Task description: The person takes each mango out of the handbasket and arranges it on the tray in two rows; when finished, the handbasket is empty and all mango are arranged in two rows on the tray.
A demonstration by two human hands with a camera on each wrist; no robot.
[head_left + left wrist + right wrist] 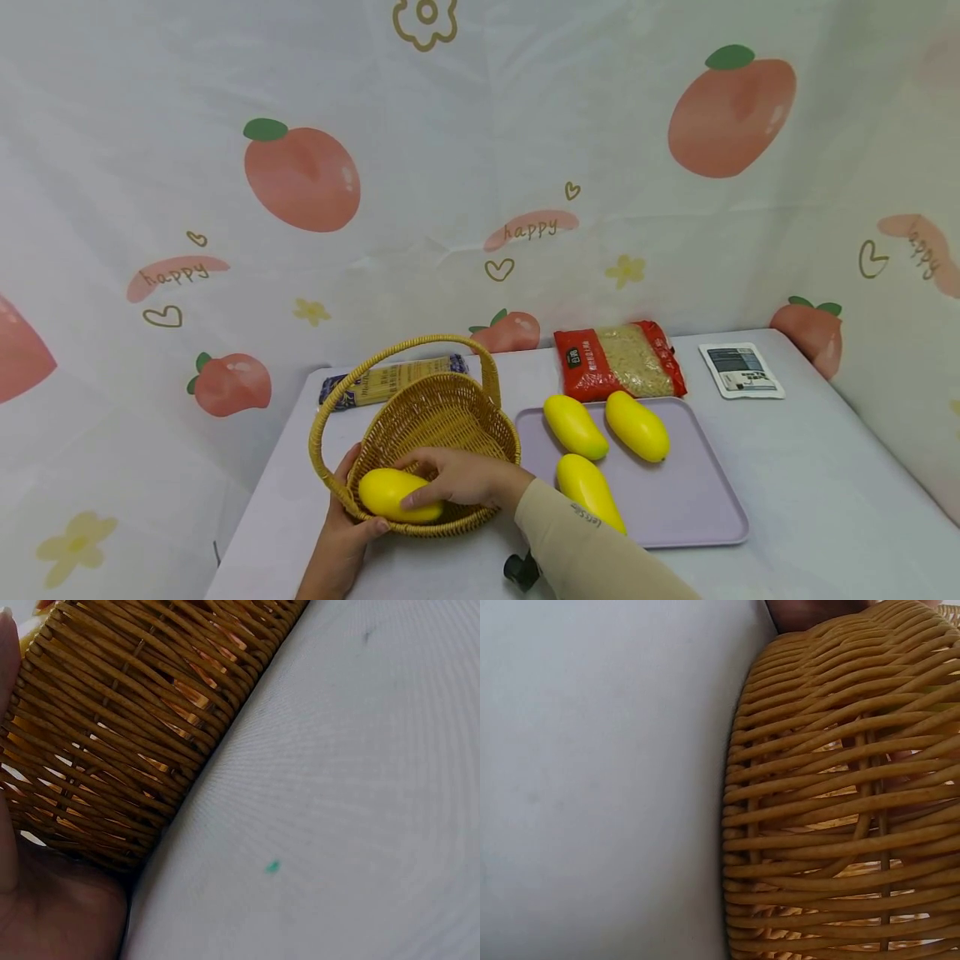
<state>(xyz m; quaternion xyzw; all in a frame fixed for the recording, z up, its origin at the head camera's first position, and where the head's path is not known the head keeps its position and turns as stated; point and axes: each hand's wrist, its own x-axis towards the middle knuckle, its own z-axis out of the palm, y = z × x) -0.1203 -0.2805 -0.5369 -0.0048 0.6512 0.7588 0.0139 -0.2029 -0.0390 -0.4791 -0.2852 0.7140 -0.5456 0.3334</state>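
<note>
A woven wicker basket (442, 408) with a tall arched handle stands at the left of the table. My left hand (342, 533) grips its left side, the thumb along the near rim and the fingers round the outer wall. Inside the basket, near its left front, my right hand (465, 477) holds a yellow mango (386, 493) from above. Part of that mango is hidden by the fingers. Both wrist views show mostly the woven basket wall (112, 712), and the right hand's grip is not clear in the right wrist view.
Right of the basket, a pale purple tray (682, 508) bears a back left mango (576, 427), a back right mango (637, 427) and a front mango (588, 490). Behind lie a red food bag (618, 361), a noodle pack (382, 383) and a small white packet (742, 371).
</note>
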